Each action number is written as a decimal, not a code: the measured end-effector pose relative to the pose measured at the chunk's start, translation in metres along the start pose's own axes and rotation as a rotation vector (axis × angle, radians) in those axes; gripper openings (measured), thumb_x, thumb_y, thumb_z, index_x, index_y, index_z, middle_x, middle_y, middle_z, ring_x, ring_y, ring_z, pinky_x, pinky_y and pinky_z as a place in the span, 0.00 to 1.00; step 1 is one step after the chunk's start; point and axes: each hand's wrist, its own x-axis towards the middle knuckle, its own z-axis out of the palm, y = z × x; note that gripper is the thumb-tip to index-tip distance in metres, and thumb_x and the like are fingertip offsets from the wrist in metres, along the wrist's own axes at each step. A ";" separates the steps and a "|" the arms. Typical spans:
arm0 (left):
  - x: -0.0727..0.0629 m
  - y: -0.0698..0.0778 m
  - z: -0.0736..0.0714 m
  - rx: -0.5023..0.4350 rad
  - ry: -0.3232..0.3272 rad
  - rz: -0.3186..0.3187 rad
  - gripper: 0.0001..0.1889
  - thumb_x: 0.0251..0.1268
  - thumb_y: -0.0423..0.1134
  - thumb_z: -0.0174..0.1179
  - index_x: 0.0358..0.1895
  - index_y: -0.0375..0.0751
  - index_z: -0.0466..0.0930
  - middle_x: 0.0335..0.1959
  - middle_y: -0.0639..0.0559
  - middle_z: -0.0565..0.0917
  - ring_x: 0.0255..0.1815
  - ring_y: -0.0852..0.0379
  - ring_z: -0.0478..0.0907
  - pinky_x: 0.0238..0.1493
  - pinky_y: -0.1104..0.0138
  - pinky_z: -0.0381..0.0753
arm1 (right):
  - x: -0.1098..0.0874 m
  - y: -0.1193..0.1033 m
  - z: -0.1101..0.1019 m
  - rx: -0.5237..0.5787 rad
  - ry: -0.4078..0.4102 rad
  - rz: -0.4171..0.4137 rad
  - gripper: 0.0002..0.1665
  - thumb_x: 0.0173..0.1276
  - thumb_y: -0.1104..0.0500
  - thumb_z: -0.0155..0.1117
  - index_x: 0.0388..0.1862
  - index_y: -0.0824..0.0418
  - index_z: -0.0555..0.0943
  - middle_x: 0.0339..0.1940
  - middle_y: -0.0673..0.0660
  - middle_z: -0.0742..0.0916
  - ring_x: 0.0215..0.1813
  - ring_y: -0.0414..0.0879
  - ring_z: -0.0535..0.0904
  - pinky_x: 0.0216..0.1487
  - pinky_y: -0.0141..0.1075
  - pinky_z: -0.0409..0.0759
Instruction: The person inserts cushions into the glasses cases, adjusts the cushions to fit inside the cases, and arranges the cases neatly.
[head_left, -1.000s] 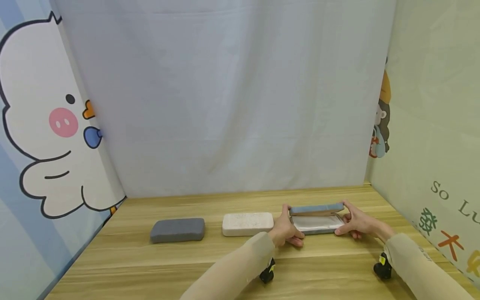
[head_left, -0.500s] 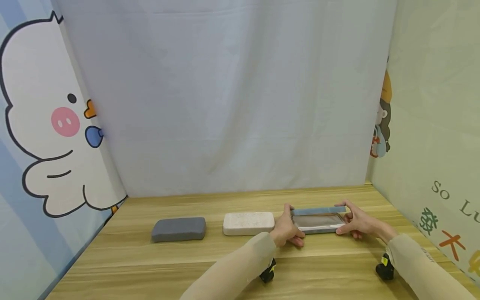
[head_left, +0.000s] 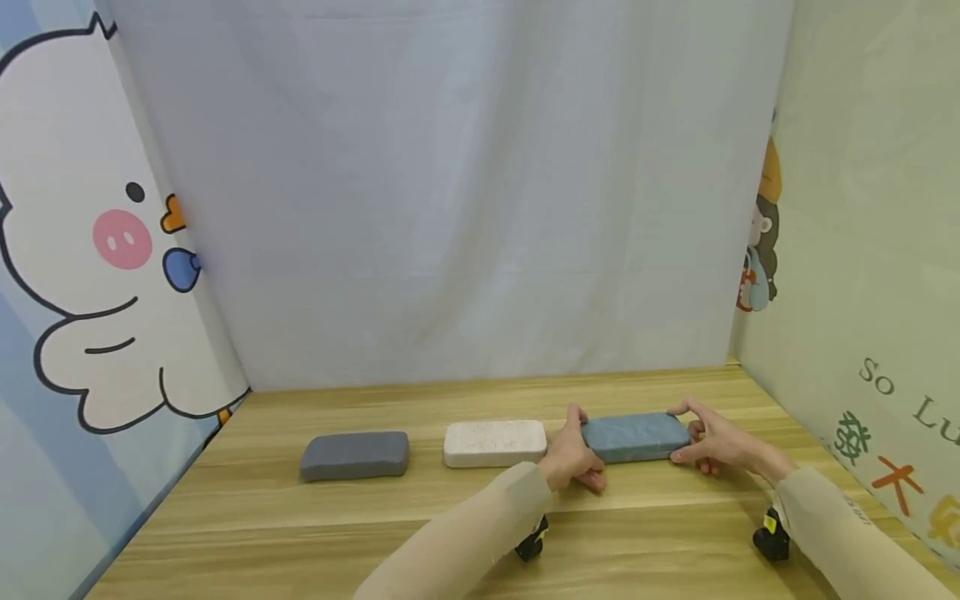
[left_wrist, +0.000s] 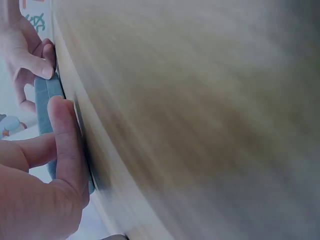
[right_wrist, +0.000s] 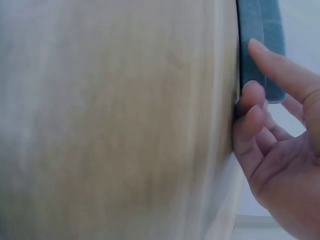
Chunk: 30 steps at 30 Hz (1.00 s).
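A blue glasses case [head_left: 636, 437] lies closed on the wooden table, its lid down over the base. My left hand [head_left: 572, 457] grips its left end, fingers at the back edge and thumb near the front. At the other end my right hand [head_left: 718, 442] pinches the corner between thumb and index finger. In the left wrist view the case [left_wrist: 43, 115] is partly covered by my left hand [left_wrist: 55, 185]. The right wrist view has the thumb of my right hand [right_wrist: 285, 165] against the side of the case [right_wrist: 272, 30], other fingers curled near the table.
Left of the blue case sits a white speckled glasses case [head_left: 495, 443], close to my left hand. A dark grey glasses case [head_left: 355, 455] lies farther left. A pale curtain [head_left: 465, 208] hangs behind the table [head_left: 315, 542], and printed cloths stand at both sides.
The blue case's lid, raised a second ago with the pale interior showing, has come down and shut. Both hands have stayed at the case's two ends.
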 end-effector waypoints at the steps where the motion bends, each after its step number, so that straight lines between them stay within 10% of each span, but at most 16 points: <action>1: -0.001 0.000 -0.002 0.007 -0.006 0.001 0.33 0.51 0.14 0.60 0.56 0.43 0.60 0.31 0.23 0.75 0.17 0.39 0.83 0.14 0.62 0.82 | 0.000 -0.001 0.000 -0.009 -0.007 -0.008 0.45 0.62 0.60 0.69 0.69 0.69 0.53 0.23 0.55 0.72 0.16 0.43 0.74 0.14 0.33 0.74; 13: -0.021 0.033 -0.056 0.338 -0.136 0.187 0.23 0.69 0.39 0.57 0.63 0.44 0.61 0.36 0.35 0.84 0.32 0.41 0.83 0.32 0.60 0.84 | 0.003 -0.059 0.006 -0.413 0.139 -0.091 0.38 0.60 0.54 0.70 0.64 0.68 0.68 0.26 0.54 0.78 0.15 0.38 0.69 0.15 0.33 0.72; 21: -0.063 0.076 -0.096 0.571 0.005 0.389 0.25 0.76 0.56 0.43 0.65 0.44 0.69 0.59 0.43 0.79 0.57 0.47 0.79 0.55 0.55 0.81 | 0.012 -0.130 0.040 -0.530 0.262 -0.286 0.33 0.68 0.48 0.63 0.67 0.62 0.69 0.51 0.62 0.85 0.41 0.47 0.84 0.39 0.40 0.84; 30: -0.099 0.090 -0.138 0.902 0.231 0.489 0.30 0.77 0.59 0.32 0.72 0.47 0.63 0.75 0.45 0.61 0.79 0.45 0.49 0.73 0.34 0.45 | 0.029 -0.176 0.074 -0.582 0.506 -0.620 0.35 0.68 0.53 0.64 0.71 0.59 0.67 0.66 0.61 0.77 0.62 0.57 0.74 0.58 0.56 0.76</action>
